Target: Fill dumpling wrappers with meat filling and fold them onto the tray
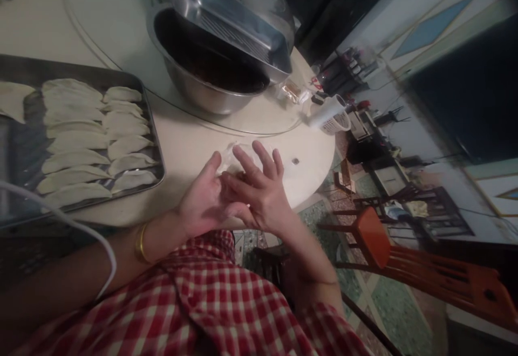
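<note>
Just above the front edge of the table, my two hands meet. My left hand (204, 199) is turned palm up with its thumb stretched out, a gold bangle on the wrist; its other fingers are largely covered. Across its palm lies my right hand (263, 194), fingers spread apart, touching the left. I see nothing held in either one. Right behind the fingers, a whitish, partly see-through thing (226, 163) shows on the table, mostly hidden, its kind unclear. To the left, a metal tray (156, 129) holds rows of folded dumplings (79, 140).
A large steel bowl (210, 94) stands on the glass turntable (121, 32), with a rectangular metal pan (243, 32) tilted over it. A white perforated basket (338, 121) is near the right edge. A white cable (81, 226) crosses my left forearm. An orange-brown chair (372, 237) stands right.
</note>
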`<state>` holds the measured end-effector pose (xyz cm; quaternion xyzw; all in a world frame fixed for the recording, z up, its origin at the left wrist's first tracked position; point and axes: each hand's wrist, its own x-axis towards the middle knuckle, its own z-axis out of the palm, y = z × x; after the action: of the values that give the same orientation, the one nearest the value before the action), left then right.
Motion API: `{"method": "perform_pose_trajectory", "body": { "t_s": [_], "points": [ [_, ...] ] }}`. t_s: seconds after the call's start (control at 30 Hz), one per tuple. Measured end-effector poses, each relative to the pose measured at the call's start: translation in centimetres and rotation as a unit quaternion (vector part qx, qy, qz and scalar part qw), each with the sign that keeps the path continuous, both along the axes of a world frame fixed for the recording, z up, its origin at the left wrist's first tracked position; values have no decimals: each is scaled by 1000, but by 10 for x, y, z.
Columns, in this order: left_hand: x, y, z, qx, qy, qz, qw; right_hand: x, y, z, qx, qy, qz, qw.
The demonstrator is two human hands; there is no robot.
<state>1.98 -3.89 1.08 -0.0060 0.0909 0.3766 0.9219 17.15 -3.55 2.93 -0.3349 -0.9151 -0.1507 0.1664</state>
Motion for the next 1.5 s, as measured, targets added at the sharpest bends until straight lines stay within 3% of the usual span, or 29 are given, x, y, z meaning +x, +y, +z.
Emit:
{"method": "perform_pose_trajectory", "body": {
  "t_s": [0.07,0.2,0.4,0.67,0.8,0.87,0.93,1.0,1.03,1.13,1.2,1.27,1.3,1.37,1.4,1.43,1.5],
  "points": [
    [-2,1,3,-29,-3,0,1000,-4,-6,-3,27,4,6,1000],
    [-6,2,9,-65,2,55,996,-8,-15,-11,62,22,12,998],
    [-11,2,7,4,-21,-6,1000,-13,-15,-26,67,36,-36,996],
    [-15,6,13,22,21,74,997,1,-27,-46,71,41,-14,997],
    [-15,7,11,10,55,83,995,8,-30,-45,89,114,-15,989],
    [-15,7,9,11,70,86,994,10,-33,-43,70,169,-25,983],
    [-16,7,8,15,86,97,991,12,-37,-41,-15,229,-24,973],
    [-15,7,10,13,101,107,989,11,-41,-41,-195,313,-11,929],
    [-14,7,11,11,107,110,988,10,-43,-42,-303,364,-5,881],
    [-10,6,14,2,110,103,989,4,-42,-46,-544,492,13,680],
    [-7,5,15,0,101,101,990,0,-40,-48,-607,544,20,579],
    [-5,4,14,0,91,97,991,-1,-38,-49,-633,571,10,523],
    [-4,4,13,2,88,96,991,0,-38,-49,-639,576,0,510],
    [-4,5,10,8,89,99,991,3,-40,-48,-633,572,-21,522],
    [-4,5,9,6,93,100,991,5,-43,-48,-615,567,-32,547],
    [-4,6,8,4,97,104,990,7,-45,-47,-582,560,-40,588],
    [-5,7,6,-1,99,108,989,9,-49,-47,-473,522,-49,708]
  ]
}}
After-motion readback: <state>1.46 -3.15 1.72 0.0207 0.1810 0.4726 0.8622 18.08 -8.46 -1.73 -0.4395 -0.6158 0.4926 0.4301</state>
